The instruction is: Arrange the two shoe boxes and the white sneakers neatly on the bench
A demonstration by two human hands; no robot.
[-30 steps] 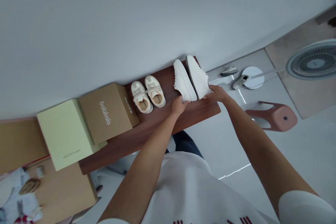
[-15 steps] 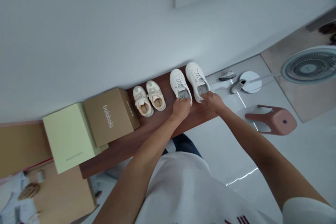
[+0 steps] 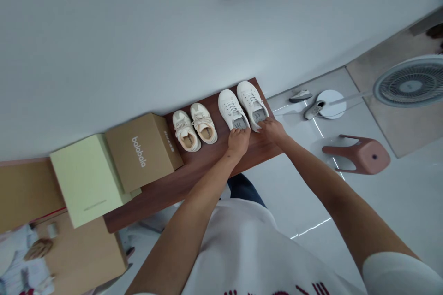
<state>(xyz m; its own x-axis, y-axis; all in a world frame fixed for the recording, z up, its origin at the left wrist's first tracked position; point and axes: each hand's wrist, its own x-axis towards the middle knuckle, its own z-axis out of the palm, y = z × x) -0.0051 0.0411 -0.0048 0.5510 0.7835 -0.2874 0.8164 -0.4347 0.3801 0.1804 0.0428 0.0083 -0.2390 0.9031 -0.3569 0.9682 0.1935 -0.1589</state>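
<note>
Two white lace-up sneakers stand upright side by side at the right end of a dark wooden bench (image 3: 204,160), toes toward the wall. My left hand (image 3: 239,141) is closed on the heel of the left white sneaker (image 3: 230,105). With my right hand (image 3: 272,129) I grip the heel of the right white sneaker (image 3: 249,97). The fingertips are partly hidden inside the shoe collars. Left of them rests a smaller pair of cream shoes, a left one (image 3: 182,124) and a right one (image 3: 201,117).
A brown shoebox (image 3: 138,152) and a pale green box (image 3: 88,179) stand at the bench's left. Cardboard boxes (image 3: 83,253) lie lower left. On the floor at right are a pink stool (image 3: 372,156), a standing fan (image 3: 410,85) and two loose shoes, one (image 3: 314,109) touching the fan's base.
The white sneakers have turned from lying on their sides to upright, soles down. Since then both hands have shifted them slightly left, and the two shoes sit closer together.
</note>
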